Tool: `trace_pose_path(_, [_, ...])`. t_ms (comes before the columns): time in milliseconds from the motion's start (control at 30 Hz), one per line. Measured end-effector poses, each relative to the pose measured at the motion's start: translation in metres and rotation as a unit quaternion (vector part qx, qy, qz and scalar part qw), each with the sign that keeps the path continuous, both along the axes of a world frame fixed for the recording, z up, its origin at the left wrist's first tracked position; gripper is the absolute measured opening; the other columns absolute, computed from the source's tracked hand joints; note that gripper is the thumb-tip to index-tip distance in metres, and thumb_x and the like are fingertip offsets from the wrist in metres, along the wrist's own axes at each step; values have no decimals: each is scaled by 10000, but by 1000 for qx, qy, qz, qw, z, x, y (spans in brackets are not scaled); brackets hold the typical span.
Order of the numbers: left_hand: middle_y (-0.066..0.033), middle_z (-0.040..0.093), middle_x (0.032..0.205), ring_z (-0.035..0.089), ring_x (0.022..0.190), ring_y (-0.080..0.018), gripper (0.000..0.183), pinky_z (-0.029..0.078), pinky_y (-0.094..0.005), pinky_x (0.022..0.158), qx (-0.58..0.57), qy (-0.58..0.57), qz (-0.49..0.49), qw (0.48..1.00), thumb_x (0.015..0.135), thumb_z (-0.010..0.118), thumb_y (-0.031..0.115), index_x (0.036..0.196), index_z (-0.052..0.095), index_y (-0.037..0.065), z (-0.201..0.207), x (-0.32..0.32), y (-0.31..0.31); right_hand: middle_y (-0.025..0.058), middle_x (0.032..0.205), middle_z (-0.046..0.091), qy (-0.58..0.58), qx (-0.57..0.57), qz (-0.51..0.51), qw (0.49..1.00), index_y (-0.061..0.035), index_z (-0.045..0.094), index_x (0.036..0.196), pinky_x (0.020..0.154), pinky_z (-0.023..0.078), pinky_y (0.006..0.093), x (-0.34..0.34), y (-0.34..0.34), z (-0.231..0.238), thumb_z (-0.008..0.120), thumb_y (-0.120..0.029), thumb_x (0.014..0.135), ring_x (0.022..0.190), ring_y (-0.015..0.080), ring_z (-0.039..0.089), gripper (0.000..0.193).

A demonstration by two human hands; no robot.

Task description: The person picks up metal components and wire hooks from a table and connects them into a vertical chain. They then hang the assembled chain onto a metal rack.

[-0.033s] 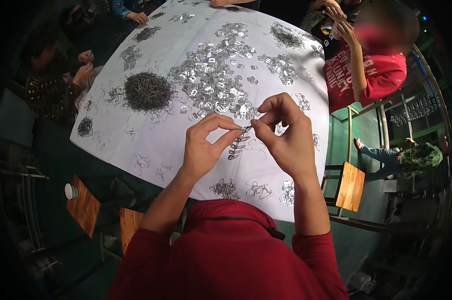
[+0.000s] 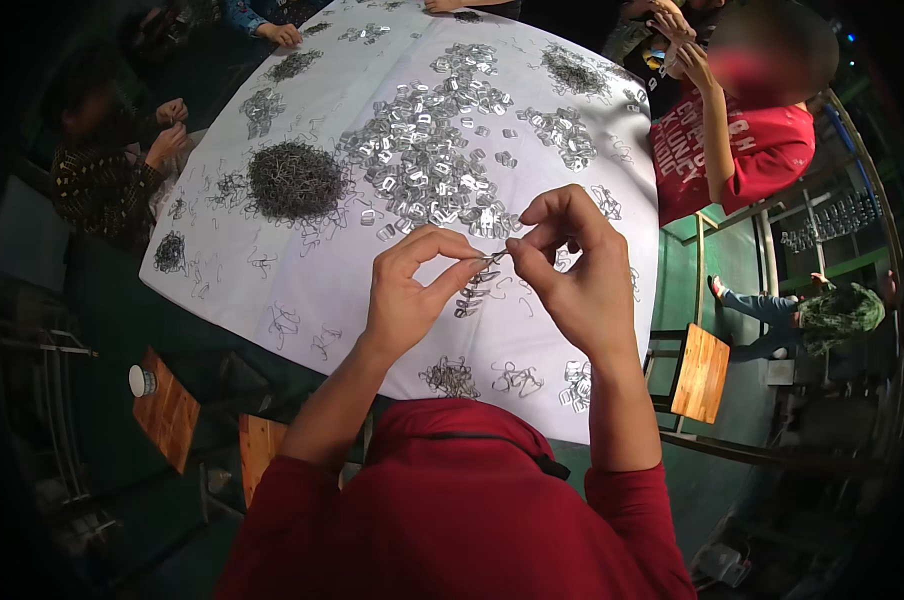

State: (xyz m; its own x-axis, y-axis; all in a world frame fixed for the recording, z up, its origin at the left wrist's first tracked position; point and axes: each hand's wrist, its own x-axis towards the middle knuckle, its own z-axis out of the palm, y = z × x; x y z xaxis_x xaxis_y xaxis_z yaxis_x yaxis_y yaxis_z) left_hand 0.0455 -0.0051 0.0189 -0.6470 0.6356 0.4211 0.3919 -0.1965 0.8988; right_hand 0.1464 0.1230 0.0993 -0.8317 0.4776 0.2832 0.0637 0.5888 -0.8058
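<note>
Over the near part of the white table, my left hand (image 2: 413,290) pinches a small metal piece between thumb and fingertips. From just below those fingertips, a short row of linked metal buckles (image 2: 469,298) trails towards me. My right hand (image 2: 576,270) meets the left, thumb and forefinger closed on a thin bent wire hook (image 2: 500,254) that touches the piece in my left fingers. How wire and metal piece join is too small to tell. Past my fingertips spreads a large heap of loose silver buckles (image 2: 427,160).
A dark pile of wire hooks (image 2: 294,181) lies left on the white-covered table (image 2: 402,330). Smaller hook clusters (image 2: 450,377) sit near the front edge. Other people's hands (image 2: 170,135) work at the left side; a person in red (image 2: 727,150) stands right. Wooden stools (image 2: 701,373) flank me.
My right hand has shifted very slightly, its fingertips still at the wire. The left hand and the buckle row look almost the same.
</note>
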Motion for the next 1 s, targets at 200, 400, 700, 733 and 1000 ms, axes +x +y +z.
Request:
trace_pose_path(200, [-61,631,829,590,798,-196,134,444,-308,734,11,55,65,996,703,709,23,815,636,29,11,-2,14,68,604,599,-6,11,15,1000,-30,527,872,489,410,297,-16,7,4,590,-55,679,487,180,540,205])
trace_pose_path(400, [-51,640,836,590,796,-205,197,392,-377,832,-35,222,95,970,656,748,71,827,652,53,11,-23,18,73,659,619,23,-5,81,996,-18,549,910,528,424,279,-38,21,5,649,-102,730,570,159,582,222])
trace_pose_path(700, [-33,659,820,615,785,-182,141,350,-426,953,-59,144,82,984,677,721,50,808,673,64,10,-34,33,69,938,622,-189,58,-77,977,-110,661,999,722,483,362,-61,157,-240,671,-130,734,781,252,615,266])
trace_pose_path(733, [-37,658,820,612,792,-182,146,347,-435,961,-62,139,81,985,678,712,29,815,671,57,9,-35,33,68,959,611,-181,83,-75,977,-112,662,999,729,480,361,-58,154,-257,672,-125,729,795,246,611,271])
trace_pose_path(1000, [-50,651,820,601,824,-197,158,342,-452,975,-72,128,81,986,669,703,5,819,668,39,5,-32,32,73,946,590,-142,116,-92,979,-119,655,995,728,489,364,-49,149,-289,681,-134,722,876,264,581,275])
